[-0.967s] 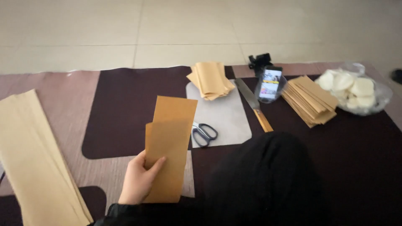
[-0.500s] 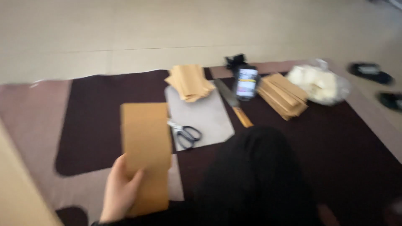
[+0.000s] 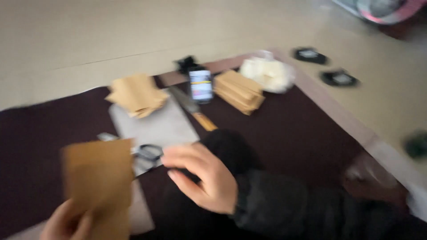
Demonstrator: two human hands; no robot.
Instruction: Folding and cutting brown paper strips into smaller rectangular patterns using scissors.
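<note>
Brown paper sheet (image 3: 98,178), flat, rectangular, blurred

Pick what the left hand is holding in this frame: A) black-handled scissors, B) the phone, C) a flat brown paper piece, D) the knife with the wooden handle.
C: the left hand grips a flat brown paper piece from below, while the scissors lie on the mat.

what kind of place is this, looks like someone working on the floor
Probably a room at home, with craft work done on the floor: a dark mat spread over pale floor tiles, stacks of brown paper, and sandals left nearby.
</note>
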